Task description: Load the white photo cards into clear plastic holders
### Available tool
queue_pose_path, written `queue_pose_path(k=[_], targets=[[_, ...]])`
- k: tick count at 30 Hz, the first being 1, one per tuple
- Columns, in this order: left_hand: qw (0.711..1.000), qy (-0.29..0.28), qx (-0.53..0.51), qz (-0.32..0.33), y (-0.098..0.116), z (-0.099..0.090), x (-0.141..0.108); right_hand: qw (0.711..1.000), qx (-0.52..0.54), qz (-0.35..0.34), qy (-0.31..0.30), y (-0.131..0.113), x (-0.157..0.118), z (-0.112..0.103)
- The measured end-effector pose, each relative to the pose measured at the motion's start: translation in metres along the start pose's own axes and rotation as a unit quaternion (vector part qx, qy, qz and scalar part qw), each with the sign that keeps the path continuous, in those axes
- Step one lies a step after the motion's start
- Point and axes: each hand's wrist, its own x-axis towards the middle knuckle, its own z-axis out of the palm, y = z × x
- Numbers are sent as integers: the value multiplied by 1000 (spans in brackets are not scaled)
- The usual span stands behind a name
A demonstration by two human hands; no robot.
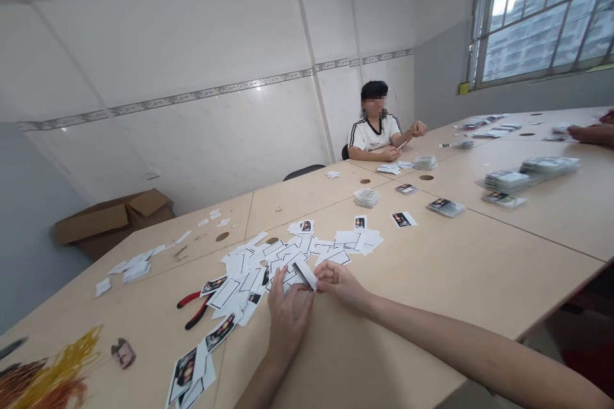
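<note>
Between my two hands is a small white card (306, 273) with a dark stripe, tilted above a loose heap of cards. My left hand (289, 314) grips its lower left side between thumb and fingers. The fingers of my right hand (338, 282) are pinched at the card's right edge. Just beyond lies the spread heap of white cards (249, 278), some with black borders and some with dark pictures. Red-and-black handles of a hand tool (195, 310) poke out at the heap's left; its head is hidden under the cards.
Yellow cord (71, 358) and a small pinkish tool (123, 353) lie at the left front. Plastic-wrapped stacks (506, 180) stand to the right. A co-worker (377, 131) sits across the table; another person's hand (590, 133) shows at far right. A cardboard box (115, 220) stands beyond the left edge.
</note>
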Motion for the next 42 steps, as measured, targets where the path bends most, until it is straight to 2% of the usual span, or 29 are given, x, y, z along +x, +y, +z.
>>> queue_pose_path(k=[7, 14, 23, 28, 42], targets=[[999, -42, -18, 25, 3, -2, -2, 999, -29, -30, -7, -2, 0, 0], [996, -70, -48, -3, 12, -6, 0, 999, -34, -15, -2, 0, -1, 3], [997, -60, -53, -5, 13, -7, 0, 996, -82, -16, 8, 4, -1, 1], [996, -57, -69, 6, 14, -8, 1, 995, -93, -20, -22, 3, -1, 2], [996, -57, -58, 31, 11, -6, -1, 996, -77, -15, -36, 7, 0, 0]])
